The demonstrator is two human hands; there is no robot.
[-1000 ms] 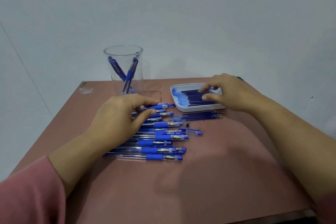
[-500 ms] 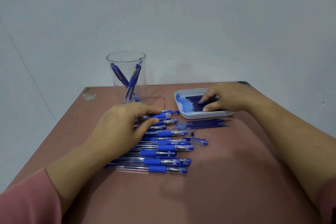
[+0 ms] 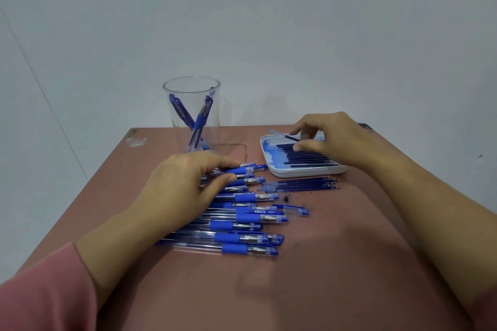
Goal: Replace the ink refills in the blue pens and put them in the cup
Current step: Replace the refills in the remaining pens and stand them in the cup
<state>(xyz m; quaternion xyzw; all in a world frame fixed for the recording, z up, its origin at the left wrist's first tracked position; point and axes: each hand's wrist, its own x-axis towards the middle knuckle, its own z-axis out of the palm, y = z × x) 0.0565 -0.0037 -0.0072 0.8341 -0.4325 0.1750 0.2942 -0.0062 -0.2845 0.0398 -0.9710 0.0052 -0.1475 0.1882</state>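
The right hand [image 3: 332, 137] pinches a thin dark-blue plastic ink refill [image 3: 291, 138] over the white tray [image 3: 309, 171], centre right; the left hand [image 3: 185, 185] grips a clear blue-banded pen [image 3: 240, 170]. The refill is likely light and flexible: hold mid-shaft.

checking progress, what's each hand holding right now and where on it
Right hand pinches a refill partway along, above the tray. Left hand grips the farthest loose pen by its barrel.

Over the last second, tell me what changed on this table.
The right hand has pinched one refill and lifted it above the tray. The left hand still pinches the top pen of the row; cup, loose refills and cap stayed put.
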